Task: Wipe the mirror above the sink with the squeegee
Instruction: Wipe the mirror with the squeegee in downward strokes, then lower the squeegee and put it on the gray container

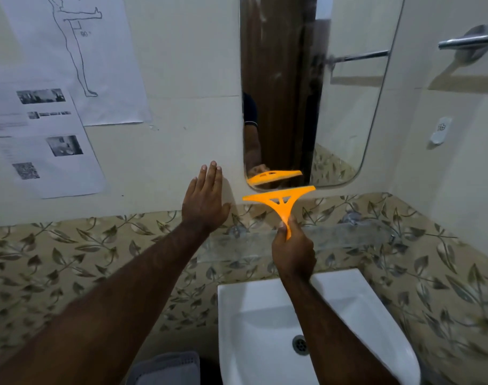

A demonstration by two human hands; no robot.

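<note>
The tall mirror (348, 107) with rounded corners hangs on the wall over the white sink (265, 307). My right hand (292, 251) grips the handle of an orange squeegee (279, 198). Its blade is level, just below the mirror's bottom edge, and its reflection shows in the glass. My left hand (205, 201) lies flat against the pale wall, fingers straight, just left of the mirror's lower corner.
A clear glass shelf (348, 236) runs along the leaf-patterned tiles between mirror and sink. Printed sheets (42, 140) are stuck on the wall at left. A chrome towel rail (470, 41) juts out at upper right. A grey basket (165, 369) sits below, left of the sink.
</note>
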